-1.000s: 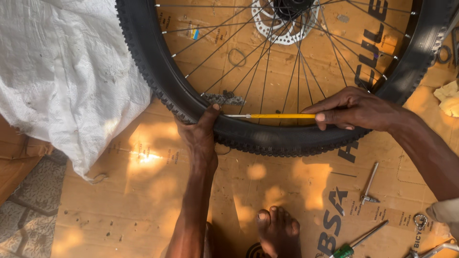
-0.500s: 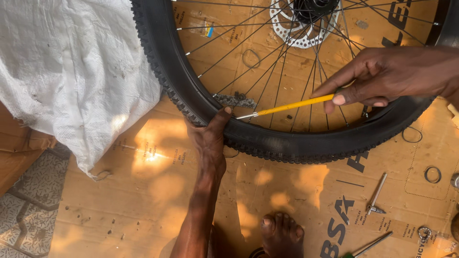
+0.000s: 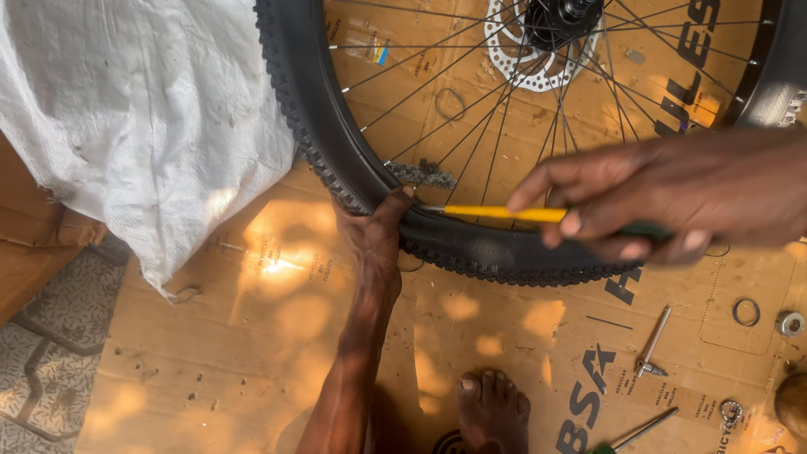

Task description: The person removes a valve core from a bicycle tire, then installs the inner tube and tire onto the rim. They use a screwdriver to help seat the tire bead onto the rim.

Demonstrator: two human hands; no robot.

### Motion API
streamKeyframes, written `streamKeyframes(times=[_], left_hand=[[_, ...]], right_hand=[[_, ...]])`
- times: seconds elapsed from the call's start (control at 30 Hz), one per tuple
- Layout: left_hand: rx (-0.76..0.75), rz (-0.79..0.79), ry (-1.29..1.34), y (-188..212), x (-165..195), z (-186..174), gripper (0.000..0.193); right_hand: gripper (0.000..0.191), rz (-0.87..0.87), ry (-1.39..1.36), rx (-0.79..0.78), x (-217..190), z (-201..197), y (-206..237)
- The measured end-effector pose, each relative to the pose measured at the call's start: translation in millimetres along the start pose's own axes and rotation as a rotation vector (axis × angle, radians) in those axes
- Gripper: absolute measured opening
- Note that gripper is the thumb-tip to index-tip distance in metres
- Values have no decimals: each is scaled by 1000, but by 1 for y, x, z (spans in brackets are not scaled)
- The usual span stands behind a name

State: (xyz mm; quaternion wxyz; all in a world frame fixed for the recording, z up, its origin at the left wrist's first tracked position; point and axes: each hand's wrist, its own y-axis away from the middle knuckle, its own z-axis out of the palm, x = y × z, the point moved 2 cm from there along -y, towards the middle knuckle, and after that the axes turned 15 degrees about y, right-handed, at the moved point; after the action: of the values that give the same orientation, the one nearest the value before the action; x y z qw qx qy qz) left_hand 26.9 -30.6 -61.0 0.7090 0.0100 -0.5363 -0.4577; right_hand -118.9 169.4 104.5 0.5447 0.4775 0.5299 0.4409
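Left hand (image 3: 376,244) clamps the knobbly black tyre (image 3: 471,252) at its lower edge, thumb hooked up over the rim. Right hand (image 3: 672,197) pinches a yellow-shafted tool (image 3: 496,213), its metal tip poking in at the tyre bead just beside that left thumb. Above the hands, thin steel spokes (image 3: 471,109) fan up to a perforated silver brake disc (image 3: 538,50); a small blue-and-yellow sticker (image 3: 380,55) shows between the spokes. Everything sits on flattened brown cardboard (image 3: 277,336) with dark printed lettering. Left of the left hand, a rough white woven sack (image 3: 143,126) lies crumpled. Below the right hand lie a slim metal tool (image 3: 653,343), a ring (image 3: 746,312) and a green-handled screwdriver (image 3: 632,437). A bare foot (image 3: 492,412) rests below.
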Motion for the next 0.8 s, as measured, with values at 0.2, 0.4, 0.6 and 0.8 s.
streamKeyframes(times=[0.2, 0.4, 0.6, 0.8], left_hand=[[-75, 8, 19, 5, 4, -2, 46], [-22, -16, 161, 6, 1, -11, 54], [-67, -111, 342, -6, -5, -21, 57], [-1, -38, 305, -14, -24, -23, 56]], right_hand=[[32, -16, -275, 40, -12, 125, 18], [41, -318, -556, 97, 6, 218, -29], [43, -533, -430, 413, 15, 260, -64], [69, -698, -320, 729, 46, 237, -64]])
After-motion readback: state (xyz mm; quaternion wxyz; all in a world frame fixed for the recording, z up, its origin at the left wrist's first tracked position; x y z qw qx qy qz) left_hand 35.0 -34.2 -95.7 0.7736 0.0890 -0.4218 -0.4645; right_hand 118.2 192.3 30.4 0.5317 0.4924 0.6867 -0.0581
